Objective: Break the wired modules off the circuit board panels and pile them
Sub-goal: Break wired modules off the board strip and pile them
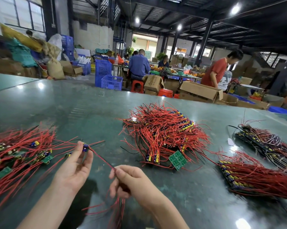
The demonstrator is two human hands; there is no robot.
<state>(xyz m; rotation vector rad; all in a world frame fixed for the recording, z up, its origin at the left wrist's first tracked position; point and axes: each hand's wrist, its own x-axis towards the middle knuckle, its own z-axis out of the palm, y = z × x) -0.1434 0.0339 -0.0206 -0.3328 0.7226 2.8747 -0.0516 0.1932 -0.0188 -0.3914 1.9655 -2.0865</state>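
Observation:
My left hand (76,164) pinches a small wired module (85,147) with blue and yellow parts between thumb and fingertips, lifted above the green table (90,106). Its red wires (103,158) run down to the right into my right hand (129,180), whose curled fingers grip them; loose red wire ends hang below that hand. A spread pile of separated modules (22,152) lies at the left. A big heap of wired panels (164,134) sits in the middle, with a green board (177,159) at its front.
Two more stacks of wired panels lie at the right (255,177) and far right (268,142). Beyond the table's far edge stand cardboard boxes (199,91), blue crates (111,81), red stools and several people at another bench.

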